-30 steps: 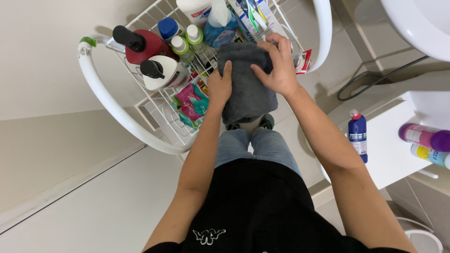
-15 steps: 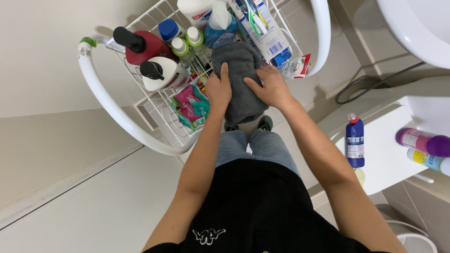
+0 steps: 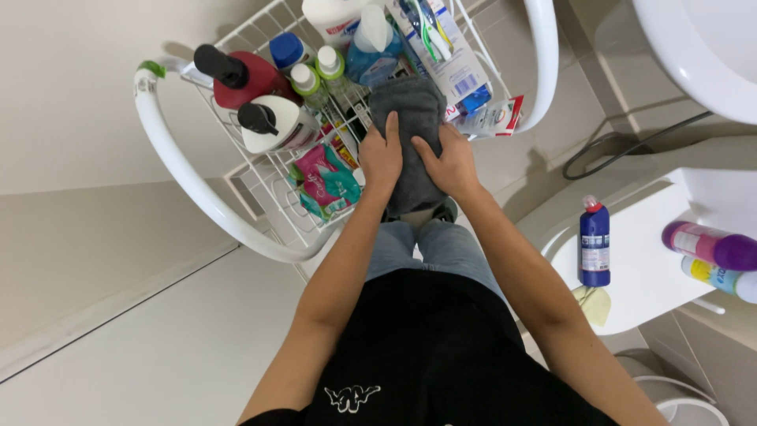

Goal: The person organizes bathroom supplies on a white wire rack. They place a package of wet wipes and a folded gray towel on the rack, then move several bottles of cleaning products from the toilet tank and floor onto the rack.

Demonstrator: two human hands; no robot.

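Two hands press flat on a folded grey towel lying in a white wire basket; left hand rests on the towel's left edge, fingers together and extended, not clamped; right hand lies on the lower right part, fingers slightly spread, palm down; the two hands sit just beside each other, thumbs near. Crowding the towel on its far side: a blue bottle and a toothbrush pack touching its upper edge; to its left, two small green-capped bottles, a red pump bottle and a white pump bottle; a pink-and-teal packet lies just beside the left hand. White tubular rail curves around the basket. Well apart to the right, a blue bottle with red cap stands upright on a white shelf, a purple bottle lying near it.
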